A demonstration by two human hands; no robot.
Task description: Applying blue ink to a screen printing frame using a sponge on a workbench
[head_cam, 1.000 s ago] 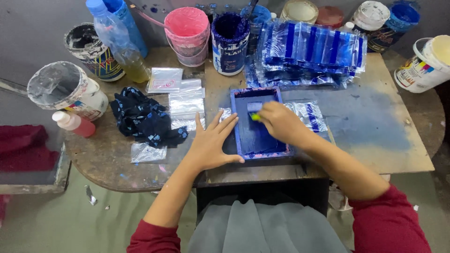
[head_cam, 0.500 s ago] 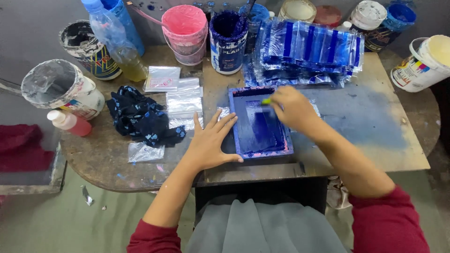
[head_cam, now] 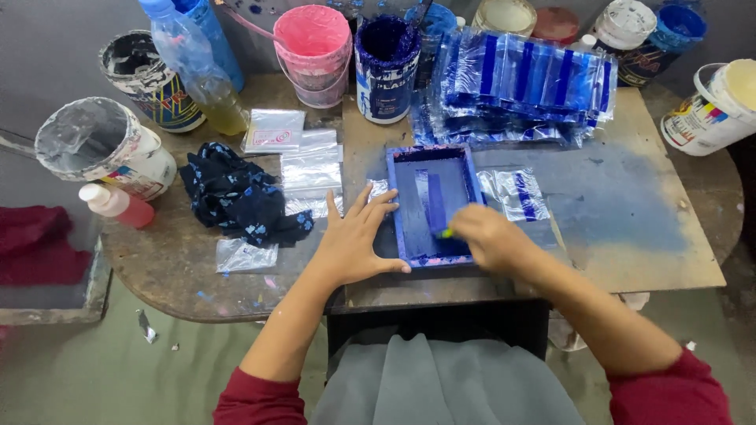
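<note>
Pressing flat, your left hand point(head_cam: 358, 244) lies with fingers spread on the table, its fingertips against the left edge of the blue frame point(head_cam: 431, 205), which sits at the near middle of the board point(head_cam: 630, 236). Your right hand point(head_cam: 488, 236) is clenched around a small squeegee point(head_cam: 446, 233) at the frame's near right corner. A printed bag point(head_cam: 516, 193) lies just right of the frame; a dark rag point(head_cam: 236, 197) lies to the left.
</note>
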